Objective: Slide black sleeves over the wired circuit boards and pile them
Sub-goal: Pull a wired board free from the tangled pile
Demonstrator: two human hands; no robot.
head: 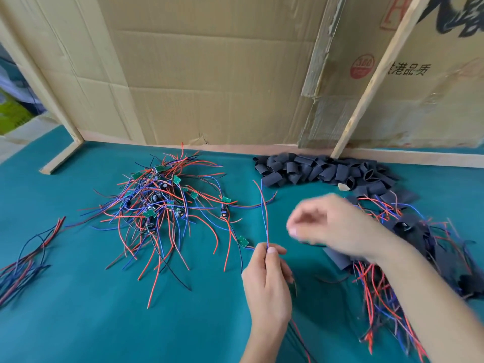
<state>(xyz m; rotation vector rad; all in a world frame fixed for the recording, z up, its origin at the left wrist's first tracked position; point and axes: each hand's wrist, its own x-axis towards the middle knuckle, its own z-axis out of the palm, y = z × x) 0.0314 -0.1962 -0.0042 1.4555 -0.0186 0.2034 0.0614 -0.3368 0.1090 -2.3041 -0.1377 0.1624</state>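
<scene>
My left hand (pixel 267 279) sits at lower centre of the frame, thumb and fingers pinching a red and blue wire pair (pixel 264 213) that rises straight up from my fingertips towards the middle of the picture. More wires trail down out of the same hand to the bottom edge. My right hand (pixel 332 226) is blurred at centre right, fingers loosely curled; whether it holds anything I cannot tell.

The heap of unsleeved circuit boards (pixel 162 200), small green boards tangled in red, blue and black wires, lies left of centre on the teal table (pixel 78 323). One loose green board (pixel 242 241) lies just beside my left fingertips. The loose black sleeves (pixel 322 170) are piled at upper centre right, against the wooden rail (pixel 408 156) under the cardboard wall (pixel 209 74). The pile of sleeved boards (pixel 419 247), black tubes with wires sticking out, spreads along the right edge, partly under my right forearm. A separate bundle of bare wires (pixel 28 260) lies at the far left.
</scene>
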